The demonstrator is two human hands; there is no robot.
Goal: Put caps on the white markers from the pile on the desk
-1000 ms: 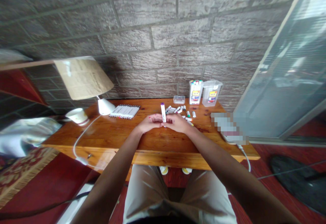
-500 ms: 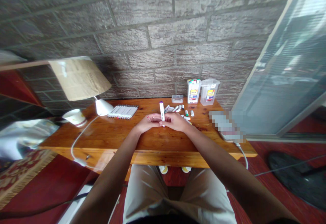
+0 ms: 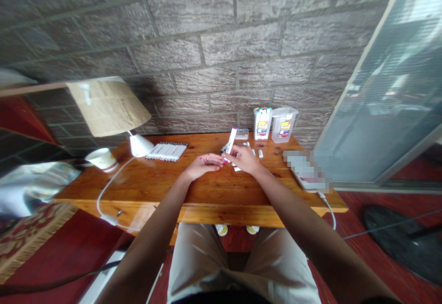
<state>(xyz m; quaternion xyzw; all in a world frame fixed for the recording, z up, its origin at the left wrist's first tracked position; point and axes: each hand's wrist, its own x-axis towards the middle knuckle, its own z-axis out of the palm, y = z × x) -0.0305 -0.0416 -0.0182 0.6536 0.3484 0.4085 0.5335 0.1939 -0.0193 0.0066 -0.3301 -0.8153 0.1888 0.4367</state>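
Note:
A white marker with a purple end leans to the right in my right hand, whose fingers are closed around its lower part. A bit of magenta shows near the marker's lower end. Just to the left, my left hand lies over the table with its fingers stretched out, holding nothing; red marks show on its skin. Its fingertips are close to the marker's lower end; whether they touch it I cannot tell. Partly hidden behind my right hand are several loose caps and pieces, among them a white cap.
A row of white markers lies left on the wooden table. At the back stand a marker-filled box, a clear box and a small clear lid. A lamp, a paper cup and a blurred-out device flank them.
My right hand has moved right and slightly up with the marker, which has gone from upright to tilted. My left hand has let go of it and stays nearly in place.

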